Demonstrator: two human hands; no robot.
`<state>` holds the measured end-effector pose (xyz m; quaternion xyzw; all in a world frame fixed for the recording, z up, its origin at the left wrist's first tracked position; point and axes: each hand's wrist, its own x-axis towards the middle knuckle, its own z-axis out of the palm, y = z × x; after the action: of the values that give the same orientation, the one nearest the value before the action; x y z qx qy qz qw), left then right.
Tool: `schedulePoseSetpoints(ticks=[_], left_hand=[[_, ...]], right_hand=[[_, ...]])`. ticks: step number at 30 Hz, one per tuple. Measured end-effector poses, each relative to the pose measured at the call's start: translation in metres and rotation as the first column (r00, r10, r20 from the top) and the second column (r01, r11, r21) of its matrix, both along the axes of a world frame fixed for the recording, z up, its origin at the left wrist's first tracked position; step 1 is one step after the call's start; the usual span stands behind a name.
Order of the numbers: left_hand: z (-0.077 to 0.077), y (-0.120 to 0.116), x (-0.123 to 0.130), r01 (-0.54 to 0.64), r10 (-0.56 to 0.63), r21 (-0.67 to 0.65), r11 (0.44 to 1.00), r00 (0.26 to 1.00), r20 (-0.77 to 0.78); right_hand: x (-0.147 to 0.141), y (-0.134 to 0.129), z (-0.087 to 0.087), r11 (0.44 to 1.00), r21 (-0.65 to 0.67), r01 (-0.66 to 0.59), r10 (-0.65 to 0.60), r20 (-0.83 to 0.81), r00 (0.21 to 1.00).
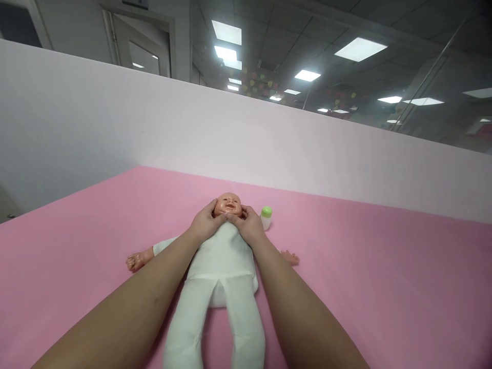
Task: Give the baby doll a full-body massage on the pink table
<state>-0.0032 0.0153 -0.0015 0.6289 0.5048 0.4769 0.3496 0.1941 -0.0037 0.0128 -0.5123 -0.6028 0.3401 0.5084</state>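
Note:
A baby doll (225,256) with a white cloth body lies face up on a pink surface, its legs pointing toward me and its arms spread to both sides. My left hand (207,220) is wrapped round the left side of its head and neck, the thumb under the chin. On the other side, my right hand (249,224) cups the head and neck in the same way, so both thumbs nearly meet below the chin. The fingers behind the head are partly hidden. My forearms cover parts of the doll's arms.
Just right of my right hand stands a small bottle (266,218) with a green cap. The pink padded surface (365,266) runs back to a low white wall (269,148). Beyond it are a glass pane, ceiling lights and a door (142,48).

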Motion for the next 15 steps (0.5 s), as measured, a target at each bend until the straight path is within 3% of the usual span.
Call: schedulePoseSetpoints(ticks=[4,15], left_hand=[[-0.0003,-0.0001,0.0014,-0.007,0.007,0.002,1.0,1.0,-0.018],[-0.0038,0.0033,-0.0025,-0.001,0.001,0.032,0.999,1.0,0.022]], right_hand=[[-0.0012,0.0,0.0002,1.0,-0.003,0.023,-0.023,0.004,1.0],[0.003,0.0018,0.0009,0.994,-0.006,-0.113,0.111,-0.173,0.979]])
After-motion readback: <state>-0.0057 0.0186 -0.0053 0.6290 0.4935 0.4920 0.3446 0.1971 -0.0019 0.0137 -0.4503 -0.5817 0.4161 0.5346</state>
